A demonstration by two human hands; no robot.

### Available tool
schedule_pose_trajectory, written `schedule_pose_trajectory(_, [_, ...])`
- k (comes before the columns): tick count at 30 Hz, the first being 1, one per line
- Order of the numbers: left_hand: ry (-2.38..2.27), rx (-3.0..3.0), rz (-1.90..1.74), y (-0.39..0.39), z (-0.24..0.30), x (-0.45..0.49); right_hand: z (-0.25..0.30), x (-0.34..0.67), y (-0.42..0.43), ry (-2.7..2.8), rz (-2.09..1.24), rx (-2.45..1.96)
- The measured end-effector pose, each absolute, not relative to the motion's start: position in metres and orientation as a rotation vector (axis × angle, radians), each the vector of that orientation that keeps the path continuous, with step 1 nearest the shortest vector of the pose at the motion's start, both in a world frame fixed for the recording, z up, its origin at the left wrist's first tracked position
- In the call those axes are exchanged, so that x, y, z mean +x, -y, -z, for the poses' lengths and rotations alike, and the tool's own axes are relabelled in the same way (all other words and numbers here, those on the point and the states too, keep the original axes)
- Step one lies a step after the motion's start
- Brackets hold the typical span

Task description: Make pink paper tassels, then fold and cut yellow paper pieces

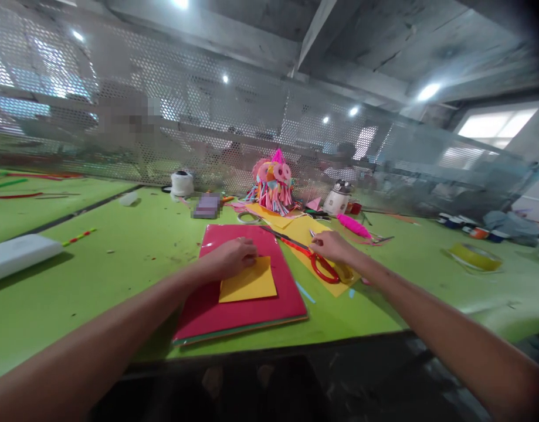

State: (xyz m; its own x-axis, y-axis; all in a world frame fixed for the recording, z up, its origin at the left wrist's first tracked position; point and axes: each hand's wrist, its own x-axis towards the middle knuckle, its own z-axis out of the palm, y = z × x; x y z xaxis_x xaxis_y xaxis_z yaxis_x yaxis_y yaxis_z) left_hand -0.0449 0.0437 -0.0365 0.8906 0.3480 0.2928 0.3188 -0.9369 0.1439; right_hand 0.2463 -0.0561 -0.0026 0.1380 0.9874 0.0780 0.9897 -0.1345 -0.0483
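My left hand (236, 258) is closed, its curled fingers at the upper left edge of a small yellow sheet of paper (250, 285). That sheet lies on a stack of coloured paper (273, 310) with red on top, in a clear sleeve. My right hand (333, 246) is closed in a pinch; a small silvery tip shows at its fingers, too small to name. Just below this hand lie red-handled scissors (324, 269), blades pointing to the upper left. Under them are larger yellow sheets (302, 228).
Behind the sheets stands a pink paper-fringed figure (273, 181), before a perforated metal screen (176, 123). A white spool (182, 183), a white robot-like figure (337, 199) and a pink thread bundle (354, 226) are nearby. Yellow tape (474, 258) lies right, a white box (23, 255) left.
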Motion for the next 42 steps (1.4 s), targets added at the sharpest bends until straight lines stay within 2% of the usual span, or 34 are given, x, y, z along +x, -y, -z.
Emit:
schedule_pose_trajectory(9, [-0.593,3.006,-0.474,-0.03,0.036,-0.041,0.029,0.216,-0.001,2.122,-0.088,-2.118])
schedule_pose_trajectory(15, [-0.618,2.835,-0.507,-0.033,0.037,-0.046,0.011,0.244,0.013,2.045,-0.325,-1.985])
schedule_pose_trajectory(16, [-0.619,2.76,-0.516,-0.035,0.037,-0.048,0.006,0.25,0.022,2.026,-0.373,-1.928])
schedule_pose_trajectory(19, [-0.618,2.496,-0.536,-0.042,0.032,-0.056,-0.004,0.267,0.05,1.932,-0.826,-1.553])
schedule_pose_trajectory(21, [-0.599,2.316,-0.523,-0.042,0.025,-0.061,-0.008,0.275,0.066,1.919,-0.934,-1.446])
schedule_pose_trajectory(31, [-0.551,1.84,-0.579,-0.045,0.011,-0.074,-0.026,0.272,0.103,2.11,-0.729,-1.445])
schedule_pose_trajectory(42, [-0.43,1.682,-0.528,-0.051,0.014,-0.079,-0.028,0.265,0.112,2.13,-0.762,-1.362])
